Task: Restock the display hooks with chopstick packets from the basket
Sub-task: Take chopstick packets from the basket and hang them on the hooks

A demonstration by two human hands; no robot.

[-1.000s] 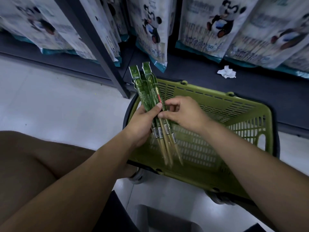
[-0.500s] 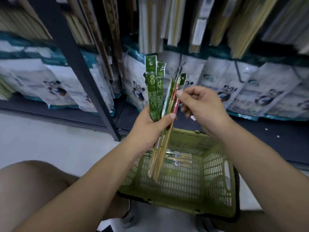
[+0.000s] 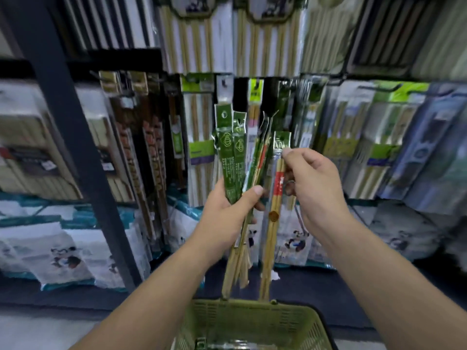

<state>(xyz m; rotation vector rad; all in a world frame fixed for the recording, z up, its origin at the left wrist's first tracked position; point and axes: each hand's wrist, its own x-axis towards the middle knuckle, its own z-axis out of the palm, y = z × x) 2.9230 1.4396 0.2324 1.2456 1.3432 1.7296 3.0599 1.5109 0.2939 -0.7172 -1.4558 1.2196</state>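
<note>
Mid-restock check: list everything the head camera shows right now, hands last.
packet bunch: several, green tops, held upright at centre
single packet: one, green top with red band, just right of the bunch
basket: one, green, bottom centre
hanging packets: many, white, green and brown, in rows behind
panda bags: many, white with teal edges, lowest shelf
post: one, dark, slanting at left
left hand: grips the packet bunch
right hand: pinches the single packet
</note>
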